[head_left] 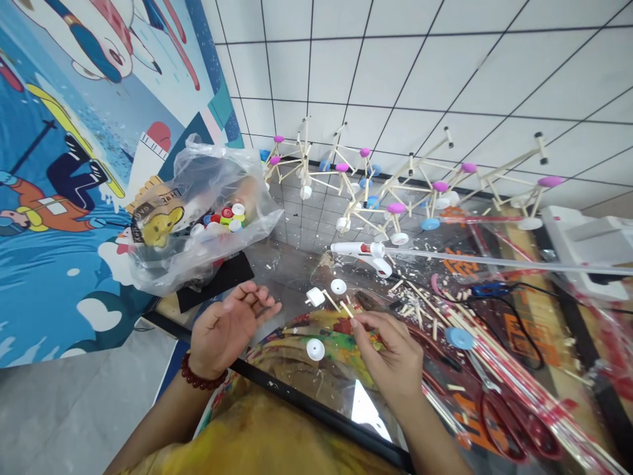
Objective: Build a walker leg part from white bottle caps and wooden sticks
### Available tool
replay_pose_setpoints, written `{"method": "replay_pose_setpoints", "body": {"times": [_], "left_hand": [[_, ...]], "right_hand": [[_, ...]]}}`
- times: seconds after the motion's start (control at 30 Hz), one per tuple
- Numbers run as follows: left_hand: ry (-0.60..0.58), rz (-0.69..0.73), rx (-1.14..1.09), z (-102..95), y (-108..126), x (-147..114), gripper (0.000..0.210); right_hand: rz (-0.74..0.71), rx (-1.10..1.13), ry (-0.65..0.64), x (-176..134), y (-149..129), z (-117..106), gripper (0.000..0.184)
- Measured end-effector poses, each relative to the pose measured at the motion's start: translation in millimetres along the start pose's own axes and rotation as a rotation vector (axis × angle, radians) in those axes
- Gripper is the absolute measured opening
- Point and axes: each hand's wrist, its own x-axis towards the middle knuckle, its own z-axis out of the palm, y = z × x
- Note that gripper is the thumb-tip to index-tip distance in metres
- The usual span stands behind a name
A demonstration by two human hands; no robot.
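Note:
My left hand is held palm up with its fingers loosely spread, and nothing lies in it. Between the thumb and fingertips of my right hand is a thin wooden stick. Close to its tip is a white bottle cap with short pieces of stick at it; whether they touch the held stick I cannot tell. A round white cap lies just beyond, and another white cap lies nearer to me, between my hands. A white glue gun rests farther back.
A clear plastic bag of coloured caps stands at the left. Several stick models with caps line the tiled wall. Red-handled scissors, bundled sticks, a blue cap and stick scraps lie at the right.

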Motion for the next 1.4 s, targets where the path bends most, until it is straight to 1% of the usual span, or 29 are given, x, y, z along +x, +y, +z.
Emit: {"method": "replay_pose_setpoints", "body": {"times": [0.1, 0.23, 0.3, 0.4, 0.5, 0.6, 0.67, 0.73, 0.8, 0.87, 0.9, 0.93, 0.97, 1.03, 1.1, 1.17, 1.27, 1.4], "left_hand": [[0.015, 0.061, 0.061, 2.0, -6, 0, 0.028], [0.046, 0.183, 0.242, 3.1, -12, 0, 0.035], [0.094, 0.247, 0.333, 3.2, -13, 0, 0.035], [0.216, 0.336, 0.456, 2.2, -14, 0, 0.033], [0.296, 0.362, 0.520, -1.9, -15, 2, 0.036], [0.310, 0.345, 0.610, -8.4, -15, 3, 0.034], [0.298, 0.313, 0.720, -12.2, -14, 4, 0.031], [0.270, 0.282, 0.852, -14.5, -12, 6, 0.035], [0.225, 0.282, 0.962, -15.5, -9, 11, 0.045], [0.164, 0.301, 1.025, -16.2, -6, 20, 0.059], [0.130, 0.316, 1.051, -16.6, -5, 26, 0.061], [0.094, 0.333, 1.083, -17.1, -5, 33, 0.059], [0.059, 0.356, 1.125, -17.6, -5, 40, 0.051], [0.007, 0.412, 1.205, -18.3, -7, 54, 0.025], [-0.016, 0.437, 1.241, -18.4, -11, 65, 0.009], [-0.035, 0.449, 1.292, -18.5, -16, 71, 0.007], [-0.096, 0.485, 1.403, -20.2, -23, 74, 0.006], [-0.166, 0.489, 1.504, -21.4, -25, 77, 0.014]], "right_hand": [[-0.007, 0.000, -0.005, 0, 0, 0, 0.008], [-0.001, -0.006, -0.004, 0, -1, -1, 0.008], [0.011, -0.003, -0.002, 1, -3, -1, 0.008], [0.052, -0.003, -0.005, 1, -5, -1, 0.006], [0.093, -0.008, -0.014, 2, -6, -1, 0.006], [0.156, 0.038, -0.034, 2, -6, -1, 0.008], [0.215, 0.102, -0.060, 2, -6, -1, 0.009], [0.257, 0.152, -0.081, 2, -6, -1, 0.010], [0.263, 0.160, -0.087, 2, -7, 0, 0.010], [0.233, 0.133, -0.093, 1, -9, 1, 0.009], [0.208, 0.113, -0.101, 1, -10, 2, 0.008], [0.178, 0.091, -0.107, 1, -12, 2, 0.008], [0.148, 0.069, -0.112, 1, -13, 3, 0.009], [0.094, 0.030, -0.122, 0, -16, 5, 0.009], [0.043, -0.009, -0.136, 0, -19, 7, 0.009], [-0.011, -0.060, -0.154, 0, -22, 11, 0.009], [-0.079, -0.137, -0.170, 1, -26, 16, 0.010], [-0.135, -0.192, -0.189, 3, -27, 24, 0.009]]}}
